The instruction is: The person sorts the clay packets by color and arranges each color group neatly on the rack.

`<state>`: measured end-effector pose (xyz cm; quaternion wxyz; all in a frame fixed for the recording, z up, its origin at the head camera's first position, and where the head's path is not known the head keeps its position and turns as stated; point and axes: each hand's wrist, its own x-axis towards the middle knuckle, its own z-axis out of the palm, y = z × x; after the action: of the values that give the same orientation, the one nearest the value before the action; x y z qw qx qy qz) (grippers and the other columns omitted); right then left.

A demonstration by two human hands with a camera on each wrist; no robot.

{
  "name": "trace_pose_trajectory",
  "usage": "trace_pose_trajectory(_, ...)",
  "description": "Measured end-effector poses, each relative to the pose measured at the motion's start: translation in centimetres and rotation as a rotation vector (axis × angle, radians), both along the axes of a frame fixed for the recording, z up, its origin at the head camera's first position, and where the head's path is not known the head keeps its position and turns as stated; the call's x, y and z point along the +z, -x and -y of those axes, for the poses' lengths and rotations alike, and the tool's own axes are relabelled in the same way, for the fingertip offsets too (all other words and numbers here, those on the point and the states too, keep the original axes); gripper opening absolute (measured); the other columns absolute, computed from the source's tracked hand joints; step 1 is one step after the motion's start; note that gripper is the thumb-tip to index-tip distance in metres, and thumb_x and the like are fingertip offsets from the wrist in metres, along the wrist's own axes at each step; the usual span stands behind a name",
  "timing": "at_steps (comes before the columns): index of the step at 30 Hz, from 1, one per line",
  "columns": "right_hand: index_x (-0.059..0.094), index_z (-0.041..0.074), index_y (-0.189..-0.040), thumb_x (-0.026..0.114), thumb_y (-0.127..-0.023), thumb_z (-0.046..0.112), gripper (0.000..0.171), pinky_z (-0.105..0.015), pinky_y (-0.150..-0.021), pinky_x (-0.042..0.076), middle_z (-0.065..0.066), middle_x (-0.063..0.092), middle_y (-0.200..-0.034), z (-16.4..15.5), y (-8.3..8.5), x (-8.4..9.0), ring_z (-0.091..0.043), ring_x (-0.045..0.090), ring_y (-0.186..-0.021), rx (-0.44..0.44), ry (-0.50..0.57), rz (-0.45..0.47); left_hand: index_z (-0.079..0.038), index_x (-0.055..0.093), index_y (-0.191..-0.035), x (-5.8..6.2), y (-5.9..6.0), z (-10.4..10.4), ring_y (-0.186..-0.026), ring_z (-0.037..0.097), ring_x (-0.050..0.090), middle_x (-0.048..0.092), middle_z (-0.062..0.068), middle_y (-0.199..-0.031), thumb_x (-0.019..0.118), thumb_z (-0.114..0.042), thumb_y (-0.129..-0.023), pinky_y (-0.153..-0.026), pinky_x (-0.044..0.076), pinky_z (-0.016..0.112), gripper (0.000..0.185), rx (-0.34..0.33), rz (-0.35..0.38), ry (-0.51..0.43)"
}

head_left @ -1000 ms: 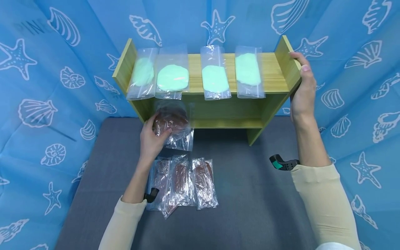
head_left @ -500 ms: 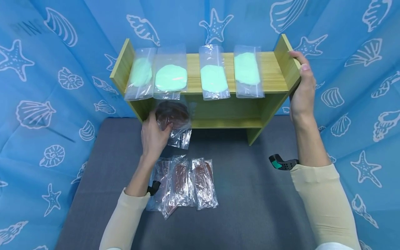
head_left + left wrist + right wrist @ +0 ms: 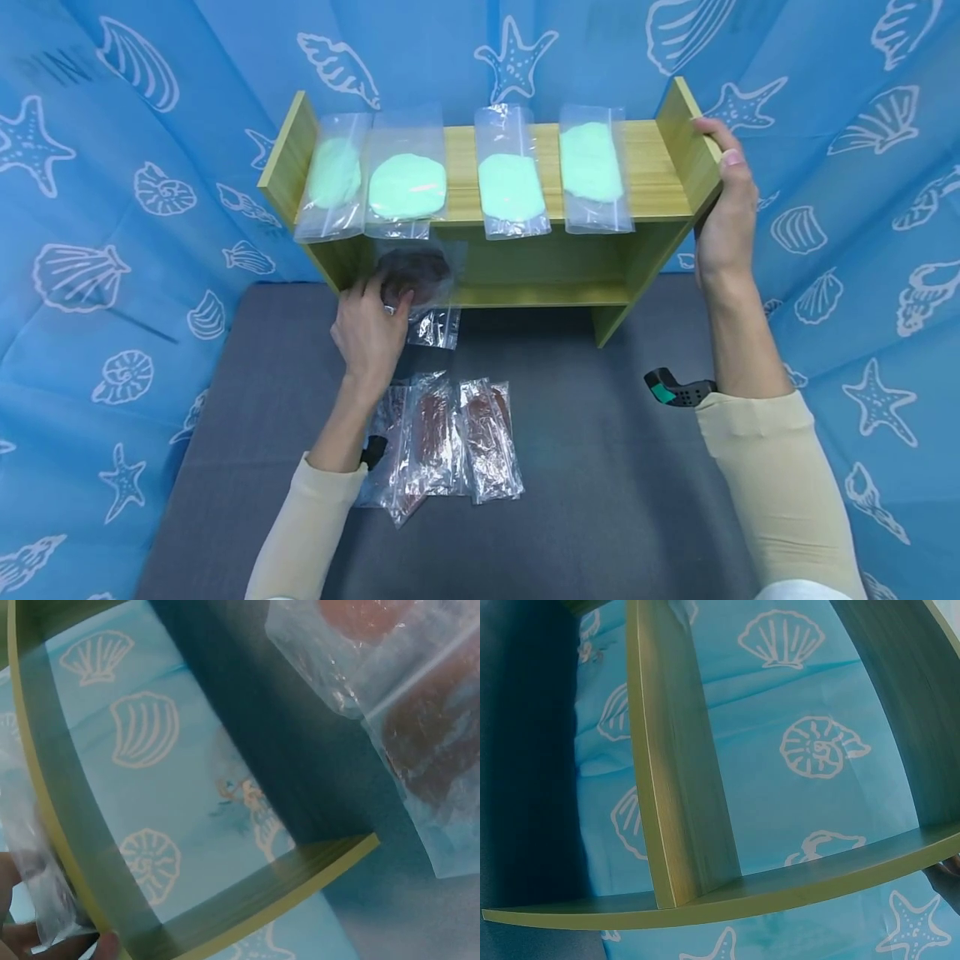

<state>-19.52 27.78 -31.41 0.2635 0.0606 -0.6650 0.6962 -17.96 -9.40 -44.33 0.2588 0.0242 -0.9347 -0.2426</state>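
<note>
My left hand (image 3: 371,329) pinches a clear zip bag (image 3: 416,279) of dark reddish-brown contents at the left end of the lower shelf. Its clear lower end hangs out over the shelf's front edge. In the left wrist view, fingertips (image 3: 109,946) and the bag (image 3: 49,892) show beside the shelf board. My right hand (image 3: 729,217) grips the right side panel of the wooden shelf unit (image 3: 648,171), thumb on its front edge. In the right wrist view, only a bit of that hand (image 3: 951,868) shows behind the side panel (image 3: 817,874).
Several zip bags with pale green contents, one a wide bag (image 3: 407,185), lie along the upper shelf. More brown-filled bags (image 3: 487,442) lie overlapping on the grey table (image 3: 592,500) in front. A blue shell-print curtain (image 3: 172,275) surrounds the back and sides.
My left hand has moved slightly farther in, and the brown-filled bag sits deeper in the lower shelf, with less of it hanging in front. The right hand keeps its grip.
</note>
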Motion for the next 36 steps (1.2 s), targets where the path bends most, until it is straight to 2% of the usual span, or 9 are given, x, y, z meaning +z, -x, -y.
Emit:
trace_pose_trajectory(5, 0.063, 0.02, -0.132, 0.034, -0.102, 0.032, 0.044, -0.03, -0.078, 0.036, -0.011, 0.051, -0.12, 0.0, 0.0, 0.0, -0.021, 0.048, -0.096, -0.003, -0.003, -0.002, -0.013, 0.071, -0.121, -0.3, 0.3, -0.3, -0.095, 0.038, 0.063, 0.07, 0.013, -0.11, 0.076, -0.038, -0.088, -0.064, 0.051, 0.058, 0.041, 0.047, -0.004, 0.015)
trace_pose_trajectory(13, 0.063, 0.022, -0.132, 0.034, -0.101, 0.034, 0.044, -0.031, -0.078, 0.036, -0.01, 0.05, -0.12, 0.0, 0.1, 0.1, -0.02, 0.048, -0.097, -0.017, -0.026, 0.008, -0.011, 0.07, -0.122, -0.3, -0.3, 0.1, -0.103, 0.038, 0.062, 0.064, 0.012, -0.126, 0.072, -0.034, -0.092, -0.07, 0.051, 0.059, 0.038, 0.025, -0.055, -0.026)
trace_pose_trajectory(18, 0.063, 0.022, -0.132, 0.035, -0.101, 0.034, 0.044, -0.033, -0.081, 0.035, -0.009, 0.049, -0.124, -0.1, 0.1, 0.2, -0.02, 0.048, -0.099, -0.016, -0.025, 0.0, -0.01, 0.068, -0.124, -0.3, -1.1, 0.7, -0.107, 0.035, 0.062, 0.064, 0.012, -0.126, 0.071, -0.026, -0.093, -0.079, 0.051, 0.056, 0.035, -0.029, -0.105, -0.086)
trace_pose_trajectory(23, 0.063, 0.021, -0.132, 0.034, -0.102, 0.033, 0.044, -0.033, -0.081, 0.035, -0.01, 0.049, -0.126, -0.1, 0.1, 0.4, -0.021, 0.047, -0.1, -0.012, -0.017, -0.004, -0.008, 0.066, -0.125, -1.0, -1.8, 1.6, -0.11, 0.032, 0.062, 0.065, 0.012, -0.123, 0.071, -0.017, -0.092, -0.09, 0.049, 0.049, 0.035, -0.137, -0.168, -0.196)
trace_pose_trajectory(30, 0.063, 0.023, -0.132, 0.035, -0.1, 0.036, 0.044, -0.035, -0.082, 0.035, -0.009, 0.046, -0.129, -0.1, 0.0, 0.3, -0.021, 0.044, -0.102, 0.031, 0.024, 0.054, -0.003, 0.064, -0.127, -2.9, -3.8, 3.1, -0.093, 0.033, 0.062, 0.064, 0.018, -0.114, 0.068, -0.009, -0.094, -0.073, 0.05, 0.043, 0.034, -0.227, -0.203, -0.346)
trace_pose_trajectory(36, 0.062, 0.022, -0.132, 0.038, -0.097, 0.038, 0.045, -0.037, -0.084, 0.033, -0.01, 0.044, -0.13, 0.0, -0.2, 0.3, -0.023, 0.043, -0.103, 0.086, 0.076, 0.039, -0.004, 0.063, -0.129, -4.5, -5.7, 3.8, -0.094, 0.028, 0.065, 0.064, 0.016, -0.113, 0.068, -0.009, -0.094, -0.074, 0.053, 0.037, 0.036, -0.257, -0.138, -0.407)
